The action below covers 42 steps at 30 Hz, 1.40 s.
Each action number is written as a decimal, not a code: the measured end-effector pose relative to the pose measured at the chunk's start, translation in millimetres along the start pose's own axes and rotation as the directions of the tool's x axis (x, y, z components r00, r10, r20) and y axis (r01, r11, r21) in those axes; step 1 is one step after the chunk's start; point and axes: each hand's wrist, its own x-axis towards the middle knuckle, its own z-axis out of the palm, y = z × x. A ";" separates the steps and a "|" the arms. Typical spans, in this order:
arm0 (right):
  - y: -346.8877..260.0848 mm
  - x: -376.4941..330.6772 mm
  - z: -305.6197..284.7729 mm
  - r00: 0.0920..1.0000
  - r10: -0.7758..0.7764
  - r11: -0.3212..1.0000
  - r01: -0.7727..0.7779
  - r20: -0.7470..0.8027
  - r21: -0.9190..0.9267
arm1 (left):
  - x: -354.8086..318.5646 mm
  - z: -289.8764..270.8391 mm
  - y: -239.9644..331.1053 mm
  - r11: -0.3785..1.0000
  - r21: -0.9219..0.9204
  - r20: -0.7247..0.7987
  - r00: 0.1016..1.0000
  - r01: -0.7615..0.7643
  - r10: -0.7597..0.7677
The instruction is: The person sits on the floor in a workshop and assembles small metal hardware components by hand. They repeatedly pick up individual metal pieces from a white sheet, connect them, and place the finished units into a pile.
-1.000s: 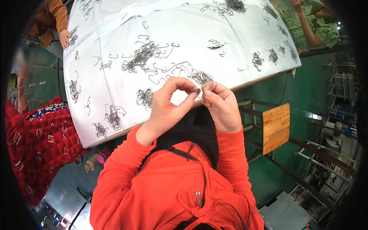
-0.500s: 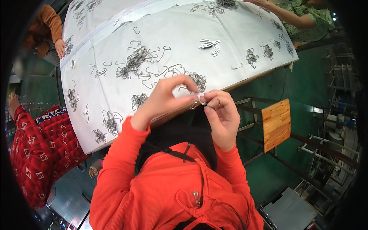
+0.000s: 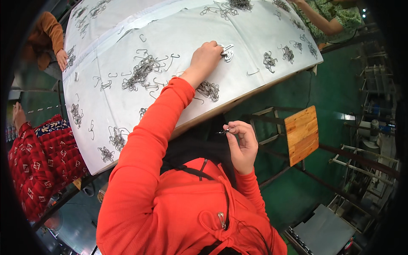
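My left hand (image 3: 207, 60) is stretched across the white-covered table. Its fingertips are closed together at a small cluster of white looped clips (image 3: 228, 55), and whatever is between them is hidden. My right hand (image 3: 243, 144) is in front of the table edge, thumb and fingers pinching a small dark metal piece (image 3: 222, 132); its exact kind is too small to tell. Below my left forearm lies a heap of bent wire hooks (image 3: 208, 90). A bigger heap of wire hooks (image 3: 142, 73) spreads out to its left.
Several small hook piles, such as one pile (image 3: 269, 62), dot the table (image 3: 238, 80). A wooden-topped stool (image 3: 301, 135) stands at the right. People sit around: a red patterned sleeve (image 3: 32, 170) at left, a brown sleeve (image 3: 52, 32) far left, a green patterned sleeve (image 3: 346, 21) far right.
My left hand has left my right hand and moved forward to the white clips. My right hand has shifted slightly down toward me, still pinching a small piece.
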 end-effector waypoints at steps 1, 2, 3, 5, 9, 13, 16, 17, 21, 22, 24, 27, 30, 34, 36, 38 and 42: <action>2.4 -3.2 0.1 1.000 0.010 1.000 -0.010 0.003 0.002 | -4.2 -4.2 -1.5 0.997 0.061 0.017 0.999 -0.043 0.042; 3.8 -5.3 0.7 1.000 0.014 1.000 -0.014 0.009 -0.008 | -9.0 -8.0 -3.5 0.989 0.122 0.035 0.996 -0.086 0.082; 5.2 -6.6 1.7 1.000 0.019 1.000 -0.018 0.017 -0.017 | -14.3 -10.5 -6.0 0.981 0.145 0.022 0.992 -0.130 0.128; 6.9 -7.2 4.1 0.999 0.016 0.999 -0.015 0.038 -0.034 | -23.0 -18.5 -10.0 0.958 0.195 -0.011 0.976 -0.210 0.216; 10.1 -9.3 7.1 0.998 0.002 0.999 0.001 0.057 -0.053 | -33.5 -31.5 -7.0 0.996 -0.002 0.039 0.996 -0.086 0.086; 9.7 -11.2 8.9 0.998 0.002 0.999 0.000 0.067 -0.035 | -37.0 -31.0 -12.9 0.994 -0.101 0.065 0.997 -0.034 0.041; 8.7 -11.2 9.0 0.998 0.005 0.999 -0.003 0.069 -0.040 | -36.9 -30.3 -12.7 0.993 -0.083 0.053 0.995 -0.081 0.085; 8.8 -11.8 9.2 0.998 0.017 0.999 -0.015 0.064 -0.031 | -36.9 -29.6 -12.4 0.993 -0.070 0.056 0.993 -0.096 0.100; 9.2 -13.3 9.0 0.997 0.029 0.999 -0.027 0.074 -0.028 | -34.8 -19.5 -15.3 0.988 0.022 0.025 0.988 -0.154 0.153; 9.2 -12.7 9.1 0.997 0.023 0.999 -0.020 0.079 -0.036 | -33.1 -17.5 -13.6 0.986 0.076 0.041 0.988 -0.151 0.148; 6.6 -11.3 10.5 0.996 0.024 0.999 -0.021 0.081 -0.041 | -32.8 -18.6 -14.2 0.987 0.107 0.079 0.991 -0.117 0.109; 8.2 -9.3 10.2 0.999 -0.003 0.999 0.005 0.053 -0.036 | -30.1 -38.6 5.6 0.981 -0.187 0.179 0.984 0.040 -0.006; 8.6 -7.0 13.8 1.000 0.003 1.000 -0.002 0.020 -0.026 | -68.7 -73.4 40.5 0.549 -0.742 0.407 0.909 0.384 -0.086; 4.6 1.7 19.8 1.000 -0.024 0.997 0.024 0.003 -0.070 | -128.5 -95.7 65.3 0.025 -0.822 0.564 0.819 0.569 -0.104; 2.5 4.2 20.2 0.998 -0.063 0.988 0.067 0.031 -0.138 | -142.5 -97.4 68.8 -0.013 -0.827 0.555 0.813 0.562 -0.175; -0.6 7.8 22.0 0.993 -0.099 0.974 0.109 0.058 -0.197 | -151.0 -100.0 68.8 -0.043 -0.834 0.546 0.814 0.550 -0.199; -3.6 7.8 28.2 0.990 -0.122 0.957 0.136 0.071 -0.256 | -156.3 -108.4 69.6 -0.075 -0.835 0.549 0.811 0.546 -0.205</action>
